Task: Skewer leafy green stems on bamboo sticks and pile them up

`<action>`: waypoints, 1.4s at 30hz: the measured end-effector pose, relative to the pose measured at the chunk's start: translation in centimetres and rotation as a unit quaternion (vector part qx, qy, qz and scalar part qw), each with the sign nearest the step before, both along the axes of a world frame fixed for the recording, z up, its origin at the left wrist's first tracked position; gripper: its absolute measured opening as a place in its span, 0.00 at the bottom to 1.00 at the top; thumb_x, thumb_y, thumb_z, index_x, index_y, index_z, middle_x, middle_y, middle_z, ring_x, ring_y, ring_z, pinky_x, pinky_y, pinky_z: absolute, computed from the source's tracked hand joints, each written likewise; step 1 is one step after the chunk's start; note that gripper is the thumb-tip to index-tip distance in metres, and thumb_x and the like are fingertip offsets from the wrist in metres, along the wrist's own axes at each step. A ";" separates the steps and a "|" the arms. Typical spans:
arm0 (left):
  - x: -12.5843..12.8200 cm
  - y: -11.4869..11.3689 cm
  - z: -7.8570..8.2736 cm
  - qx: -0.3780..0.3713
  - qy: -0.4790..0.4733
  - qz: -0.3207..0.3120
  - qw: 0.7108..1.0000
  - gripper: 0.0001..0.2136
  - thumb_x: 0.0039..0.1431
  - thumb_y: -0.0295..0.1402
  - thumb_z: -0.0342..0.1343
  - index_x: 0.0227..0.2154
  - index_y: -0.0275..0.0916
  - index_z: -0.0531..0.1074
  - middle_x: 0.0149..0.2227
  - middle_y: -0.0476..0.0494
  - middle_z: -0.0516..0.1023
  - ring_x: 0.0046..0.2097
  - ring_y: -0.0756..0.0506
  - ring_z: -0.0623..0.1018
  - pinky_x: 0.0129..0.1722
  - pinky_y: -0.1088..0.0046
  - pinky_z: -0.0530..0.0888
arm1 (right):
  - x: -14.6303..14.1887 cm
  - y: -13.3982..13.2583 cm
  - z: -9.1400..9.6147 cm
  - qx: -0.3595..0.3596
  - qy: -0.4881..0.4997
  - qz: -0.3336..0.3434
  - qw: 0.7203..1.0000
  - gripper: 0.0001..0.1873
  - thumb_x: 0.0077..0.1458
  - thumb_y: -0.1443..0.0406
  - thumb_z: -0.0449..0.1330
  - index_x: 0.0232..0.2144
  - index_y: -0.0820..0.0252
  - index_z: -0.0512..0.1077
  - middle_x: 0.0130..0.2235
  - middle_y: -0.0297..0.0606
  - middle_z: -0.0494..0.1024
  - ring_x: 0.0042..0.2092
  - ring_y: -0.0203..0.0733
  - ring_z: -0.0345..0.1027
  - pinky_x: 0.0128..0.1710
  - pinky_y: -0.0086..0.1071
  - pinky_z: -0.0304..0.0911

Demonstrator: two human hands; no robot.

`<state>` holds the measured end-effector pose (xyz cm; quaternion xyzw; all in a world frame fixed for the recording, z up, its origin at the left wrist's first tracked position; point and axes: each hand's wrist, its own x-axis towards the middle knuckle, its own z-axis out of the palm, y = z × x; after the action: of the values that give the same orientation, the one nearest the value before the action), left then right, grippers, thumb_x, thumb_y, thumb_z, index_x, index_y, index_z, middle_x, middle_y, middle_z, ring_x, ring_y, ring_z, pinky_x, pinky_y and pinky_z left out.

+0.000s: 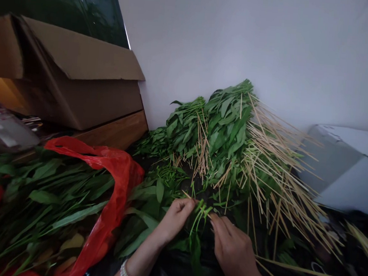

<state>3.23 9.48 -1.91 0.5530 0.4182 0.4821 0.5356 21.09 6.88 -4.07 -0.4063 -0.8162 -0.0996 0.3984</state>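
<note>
My left hand (177, 217) and my right hand (232, 245) are close together in front of me, fingers pinched. A thin wooden stick runs between them; its pale tip shows past my left fingers. Several bright green leaf stems (202, 212) sit across the stick between my hands. One long green leaf (196, 248) hangs down from them. Whether the stick passes through the stems or they wrap around it, I cannot tell. Behind my hands, bundles of leaves (227, 124) are piled against the wall, with many pale sticks (275, 163) poking out to the right.
On the left, a red plastic bag (124, 180) lies open around loose leafy stems (58, 204). An open cardboard box (104, 92) stands behind it on a wooden surface. White boxes (355, 170) are at the right by the wall (260, 41). Black plastic lies beneath.
</note>
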 end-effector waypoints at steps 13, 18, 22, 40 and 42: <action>-1.4 1.1 0.4 -0.014 -0.166 0.201 0.965 0.17 0.45 0.32 0.66 0.40 0.39 0.73 0.34 0.47 0.79 0.34 0.50 0.78 0.37 0.78 0.70 | 0.6 0.2 0.2 -0.013 0.007 -0.026 1.000 0.14 0.64 0.69 0.44 0.42 0.62 0.70 0.29 0.35 0.72 0.30 0.34 0.69 0.33 0.28 0.58; -1.2 0.9 0.4 -0.035 -0.168 0.169 0.970 0.17 0.46 0.32 0.65 0.41 0.36 0.74 0.37 0.42 0.80 0.37 0.49 0.79 0.40 0.77 0.71 | 0.6 0.3 0.2 -0.006 0.001 -0.026 1.000 0.15 0.64 0.69 0.44 0.41 0.63 0.70 0.28 0.35 0.72 0.29 0.34 0.68 0.32 0.28 0.57; -1.2 0.8 0.3 -0.033 -0.165 0.162 0.972 0.17 0.48 0.33 0.65 0.42 0.36 0.74 0.40 0.39 0.81 0.37 0.48 0.79 0.39 0.76 0.72 | 0.6 0.3 0.1 -0.004 -0.013 -0.034 0.999 0.14 0.64 0.69 0.44 0.42 0.63 0.70 0.28 0.34 0.72 0.27 0.34 0.67 0.30 0.29 0.56; -0.9 0.8 0.8 -0.058 -0.217 0.178 0.958 0.16 0.46 0.36 0.66 0.37 0.36 0.75 0.36 0.41 0.81 0.36 0.47 0.79 0.39 0.74 0.72 | 0.6 0.2 -0.1 -0.009 -0.020 -0.038 0.999 0.15 0.63 0.68 0.45 0.43 0.62 0.71 0.30 0.36 0.74 0.28 0.34 0.69 0.29 0.27 0.59; -0.8 0.8 0.9 -0.061 -0.215 0.175 0.959 0.16 0.45 0.36 0.66 0.37 0.36 0.75 0.36 0.40 0.81 0.36 0.47 0.79 0.39 0.73 0.72 | 0.6 0.2 -0.1 -0.008 -0.020 -0.034 0.999 0.15 0.63 0.69 0.45 0.42 0.63 0.71 0.30 0.36 0.73 0.29 0.34 0.69 0.29 0.27 0.59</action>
<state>2.38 10.26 -0.97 0.3207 0.4119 0.6498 0.5526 21.66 7.11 -4.19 -0.4351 -0.8104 -0.1143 0.3752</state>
